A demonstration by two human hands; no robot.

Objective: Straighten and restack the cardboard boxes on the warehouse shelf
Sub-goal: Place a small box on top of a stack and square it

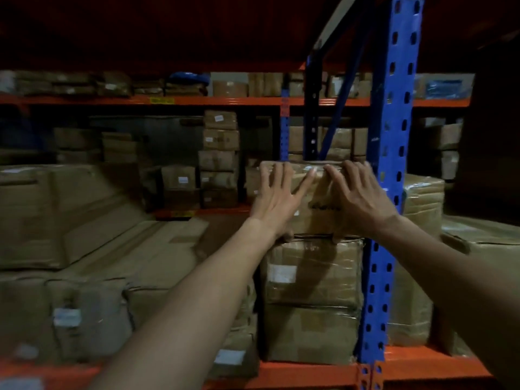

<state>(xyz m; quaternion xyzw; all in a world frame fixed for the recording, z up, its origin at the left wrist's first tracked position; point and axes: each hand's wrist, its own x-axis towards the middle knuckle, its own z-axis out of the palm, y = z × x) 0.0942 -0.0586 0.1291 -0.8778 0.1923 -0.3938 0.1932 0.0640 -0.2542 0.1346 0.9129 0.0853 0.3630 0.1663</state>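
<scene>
On the far left, big flat cardboard boxes (84, 220) are seen lying low on the shelf, some tilted. A little to the right and far back, a tall stack of small boxes (221, 159) is seen on another shelf. Next, the left hand (277, 201) is held flat against the front of the top box (315, 198), with its fingers spread wide and its fingertips reaching up to the top edge. The thumb is tucked under the bottom edge of this box. The top box is found near the middle of the scene, resting on the lower box (311, 299), which is wrapped in shiny tape and has a white label on it. The right hand (357, 198) is pressed flat on the same top box, fingers spread too, so the box is pushed on by both open hands and not wrapped by them. Just to the right, the blue post (391, 170) with holes is seen standing upright. An orange beam (309, 372) runs under the boxes. On the far right, a wrapped box (422, 209) is seen behind the post.
</scene>
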